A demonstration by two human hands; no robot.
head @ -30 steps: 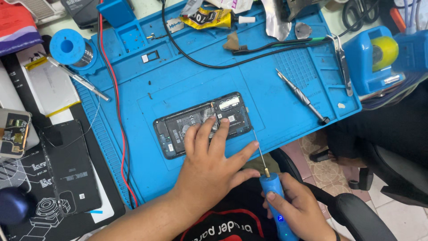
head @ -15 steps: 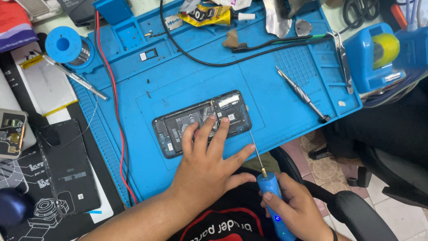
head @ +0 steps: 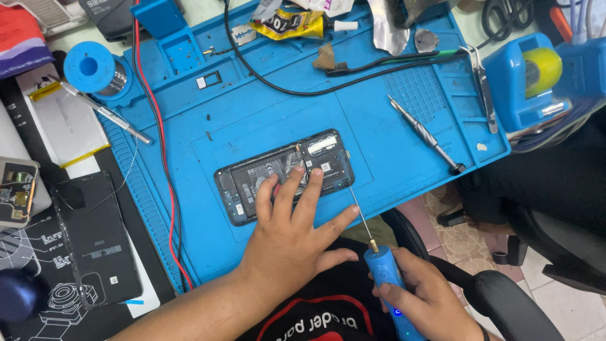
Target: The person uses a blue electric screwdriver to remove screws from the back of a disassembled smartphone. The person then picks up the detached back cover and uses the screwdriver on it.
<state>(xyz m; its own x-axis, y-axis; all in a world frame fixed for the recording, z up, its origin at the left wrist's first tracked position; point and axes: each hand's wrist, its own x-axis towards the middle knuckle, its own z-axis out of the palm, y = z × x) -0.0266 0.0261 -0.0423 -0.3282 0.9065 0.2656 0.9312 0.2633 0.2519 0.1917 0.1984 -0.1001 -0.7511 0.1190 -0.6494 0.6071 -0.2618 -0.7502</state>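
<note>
On the blue silicone repair mat [head: 391, 158] the opened black smartphone [head: 284, 173], judged light, rigid and fragile, is pressed flat by the left hand [head: 293, 237], while a blue electric screwdriver [head: 385, 278] is gripped by the right hand [head: 429, 303], best steadied at its frame edges.

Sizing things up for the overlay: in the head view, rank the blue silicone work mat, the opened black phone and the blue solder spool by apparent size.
1. Blue silicone work mat
2. Opened black phone
3. Blue solder spool

Both forearms are bare, no sleeves showing. At six o'clock the person wears a black shirt [head: 315, 319] with a red-and-white printed graphic.
</note>
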